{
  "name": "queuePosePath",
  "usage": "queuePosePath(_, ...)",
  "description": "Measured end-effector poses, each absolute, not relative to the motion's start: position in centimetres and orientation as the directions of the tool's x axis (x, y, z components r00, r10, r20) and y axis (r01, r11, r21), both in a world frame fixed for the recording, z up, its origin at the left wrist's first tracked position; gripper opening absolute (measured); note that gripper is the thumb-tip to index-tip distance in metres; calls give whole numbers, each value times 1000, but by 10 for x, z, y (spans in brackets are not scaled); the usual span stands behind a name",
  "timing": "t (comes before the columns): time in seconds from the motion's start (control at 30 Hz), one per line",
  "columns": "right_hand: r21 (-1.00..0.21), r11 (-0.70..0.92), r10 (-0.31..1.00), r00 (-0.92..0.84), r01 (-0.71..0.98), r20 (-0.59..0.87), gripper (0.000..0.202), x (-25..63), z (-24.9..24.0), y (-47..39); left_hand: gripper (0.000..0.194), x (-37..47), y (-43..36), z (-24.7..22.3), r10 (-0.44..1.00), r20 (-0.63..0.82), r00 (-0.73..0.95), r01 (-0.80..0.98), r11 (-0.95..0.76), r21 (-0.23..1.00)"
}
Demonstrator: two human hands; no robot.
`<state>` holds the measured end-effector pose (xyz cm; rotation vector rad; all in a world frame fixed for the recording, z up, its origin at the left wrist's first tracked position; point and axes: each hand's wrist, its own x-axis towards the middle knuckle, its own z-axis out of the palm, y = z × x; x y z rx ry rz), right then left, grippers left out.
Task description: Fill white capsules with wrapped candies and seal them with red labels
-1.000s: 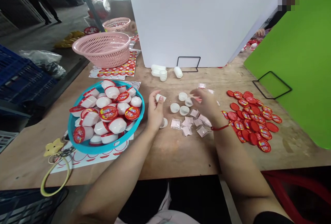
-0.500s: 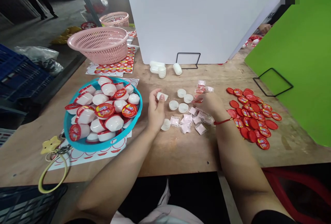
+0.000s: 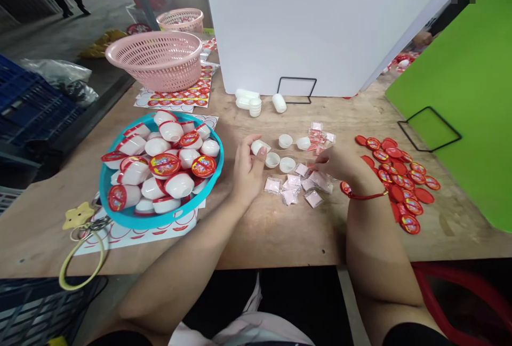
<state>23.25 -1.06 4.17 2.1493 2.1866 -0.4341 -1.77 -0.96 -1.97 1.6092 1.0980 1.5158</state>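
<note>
Near the middle of the table (image 3: 276, 239), a white cup (image 3: 261, 147) sits tilted in the left hand (image 3: 248, 173), fingers and thumb closed around it. Four loose cups (image 3: 287, 165) just right of it: three mouth-up, the far right one looks tipped. Right hand (image 3: 346, 170) is palm-down right of the cups, fingertips by the pink sachets (image 3: 294, 182) and the red packets (image 3: 319, 141); can't tell if it grips anything. Red bracelet (image 3: 368, 195) on that wrist.

Sachets are scattered below the cups, red packets beyond the right hand. Further right, a spread pile of red lids (image 3: 398, 175), some with printed faces. Behind the cups, nested cup stacks (image 3: 255, 107), some lying down, near a white panel (image 3: 300, 26) with a black wire stand (image 3: 296, 90). Green panel (image 3: 472, 95) at far right.

Left of the left hand, a blue basin (image 3: 152, 220) full of red-and-white lidded cups (image 3: 164, 165), on printed sheets (image 3: 132, 239). Pink basket (image 3: 160, 77) behind it; yellow star keychain (image 3: 80, 216) at its near left.
</note>
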Motion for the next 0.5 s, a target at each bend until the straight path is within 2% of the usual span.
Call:
queuePosePath(0.07, -204, 7, 943, -74, 979, -324, 14, 235, 41, -12, 34, -18, -9, -20, 898, 440, -19, 141, -434, 890)
queuePosePath(0.17, -254, 10, 901, -119, 967, -418, 32, 243, 40, -14, 35, -18, -8, -21, 904, 426, -22, 139, -420, 897)
queuePosePath(0.33, -328, -14, 916, -119, 945, -382, 49, 251, 34, -12, 36, -19, -5, -22, 915, 400, -41, 110, -394, 912)
queuePosePath(0.5, -340, -125, 917, -22, 932, -399, 34, 246, 32, -4, 34, -22, 0, -23, 932, 358, -62, 70, -354, 933)
